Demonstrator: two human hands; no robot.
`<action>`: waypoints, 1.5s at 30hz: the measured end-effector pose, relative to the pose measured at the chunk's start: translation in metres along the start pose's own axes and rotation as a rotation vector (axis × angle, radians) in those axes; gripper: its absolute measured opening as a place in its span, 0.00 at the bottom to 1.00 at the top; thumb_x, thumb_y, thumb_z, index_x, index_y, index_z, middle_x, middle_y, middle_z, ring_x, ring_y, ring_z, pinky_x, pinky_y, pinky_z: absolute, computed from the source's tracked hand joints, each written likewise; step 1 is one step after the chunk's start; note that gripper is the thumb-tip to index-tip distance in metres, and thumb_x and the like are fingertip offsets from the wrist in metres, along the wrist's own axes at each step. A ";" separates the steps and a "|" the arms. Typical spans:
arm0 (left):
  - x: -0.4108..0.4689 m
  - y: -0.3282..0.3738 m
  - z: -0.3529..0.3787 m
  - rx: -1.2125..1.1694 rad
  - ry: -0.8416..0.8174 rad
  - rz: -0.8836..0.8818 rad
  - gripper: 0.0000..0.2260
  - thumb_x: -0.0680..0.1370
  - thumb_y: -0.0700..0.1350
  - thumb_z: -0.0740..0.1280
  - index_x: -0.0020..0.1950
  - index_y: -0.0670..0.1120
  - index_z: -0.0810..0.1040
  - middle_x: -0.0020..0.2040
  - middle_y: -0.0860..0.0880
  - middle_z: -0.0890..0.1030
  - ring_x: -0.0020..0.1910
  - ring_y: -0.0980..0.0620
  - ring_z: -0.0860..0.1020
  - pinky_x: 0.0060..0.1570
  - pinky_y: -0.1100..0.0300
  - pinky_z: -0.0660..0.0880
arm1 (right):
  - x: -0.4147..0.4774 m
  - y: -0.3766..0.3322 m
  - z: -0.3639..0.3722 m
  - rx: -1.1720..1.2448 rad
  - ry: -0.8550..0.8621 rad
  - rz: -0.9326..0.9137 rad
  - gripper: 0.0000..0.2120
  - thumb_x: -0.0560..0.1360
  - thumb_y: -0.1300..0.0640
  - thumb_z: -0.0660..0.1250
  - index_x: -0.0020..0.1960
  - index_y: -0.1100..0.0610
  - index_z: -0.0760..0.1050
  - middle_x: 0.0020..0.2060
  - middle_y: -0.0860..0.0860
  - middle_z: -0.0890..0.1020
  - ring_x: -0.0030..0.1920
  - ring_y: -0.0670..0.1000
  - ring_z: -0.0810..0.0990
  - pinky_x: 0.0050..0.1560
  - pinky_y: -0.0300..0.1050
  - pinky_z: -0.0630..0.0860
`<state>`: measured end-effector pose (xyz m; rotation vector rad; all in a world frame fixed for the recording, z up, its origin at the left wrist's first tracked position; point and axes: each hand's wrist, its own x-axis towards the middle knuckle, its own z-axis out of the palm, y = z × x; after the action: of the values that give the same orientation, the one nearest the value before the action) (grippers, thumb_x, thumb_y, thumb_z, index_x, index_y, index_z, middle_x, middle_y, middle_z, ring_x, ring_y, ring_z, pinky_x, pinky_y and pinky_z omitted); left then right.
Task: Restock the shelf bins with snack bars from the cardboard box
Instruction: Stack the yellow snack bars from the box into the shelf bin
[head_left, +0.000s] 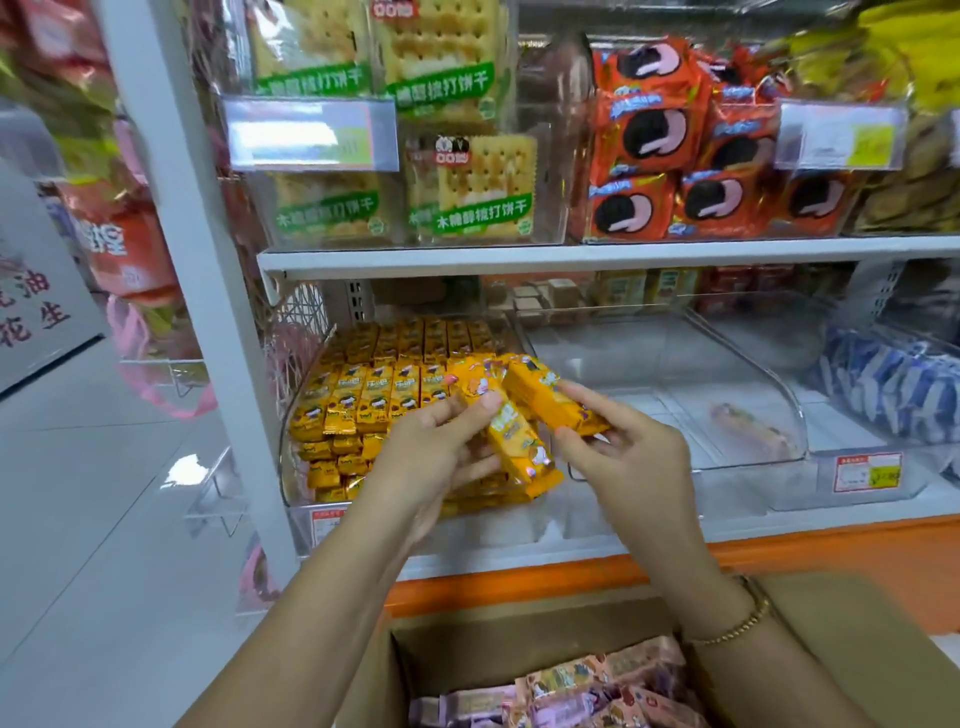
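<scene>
Shelving (519, 257) in a shop fills the view, with clear bins on two levels. In front of the lower level the left hand (436, 457) grips the first yellow bar (519, 447), thumb pressed on its top face and fingers curled underneath; the bar slants down to the right. The right hand (628, 457) pinches the second yellow bar (550, 400) between thumb and fingertips. This bar lies across the upper end of the first, touching it. The hands are close together but do not touch.

Both held bars hover over the front right corner of the left bin (296, 493), which is packed with rows of stacked yellow bars (374, 389). Just beside it, the middle bin (649, 358) holds a single pinkish bar (748, 431), blurred behind the clear front wall. Blue packets (893, 384) fill the bin further right.

Below the forearms sits the open cardboard box (493, 654), with pink-wrapped bars (597, 686) piled inside. A gold bracelet (737, 626) circles the right wrist.

On the upper level stand cracker packs (483, 192) with green labels and, to their right, orange cookie packs (649, 156).
</scene>
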<state>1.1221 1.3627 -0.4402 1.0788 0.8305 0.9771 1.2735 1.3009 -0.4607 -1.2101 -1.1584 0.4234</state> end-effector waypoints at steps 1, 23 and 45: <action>0.004 0.001 -0.003 0.002 0.047 0.010 0.08 0.75 0.45 0.68 0.49 0.41 0.80 0.46 0.43 0.83 0.43 0.49 0.81 0.41 0.59 0.81 | 0.014 0.003 0.003 -0.061 0.035 -0.016 0.20 0.72 0.68 0.70 0.56 0.47 0.79 0.34 0.40 0.84 0.37 0.37 0.82 0.40 0.29 0.75; 0.025 0.008 -0.041 -0.095 0.106 0.007 0.14 0.68 0.49 0.72 0.42 0.39 0.79 0.30 0.50 0.76 0.35 0.53 0.76 0.39 0.59 0.81 | 0.170 0.051 0.082 -1.031 -0.277 0.030 0.17 0.77 0.49 0.64 0.60 0.58 0.78 0.54 0.56 0.81 0.52 0.55 0.80 0.50 0.43 0.76; 0.013 0.031 -0.080 -0.116 0.325 0.160 0.13 0.74 0.49 0.69 0.43 0.38 0.79 0.42 0.42 0.85 0.45 0.49 0.83 0.34 0.66 0.78 | 0.031 -0.042 0.088 -0.429 -0.575 0.115 0.21 0.69 0.47 0.74 0.61 0.46 0.77 0.38 0.44 0.81 0.38 0.42 0.80 0.45 0.39 0.78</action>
<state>1.0472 1.4055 -0.4334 0.9092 0.9464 1.3432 1.1982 1.3537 -0.4170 -1.5870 -1.7385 0.6592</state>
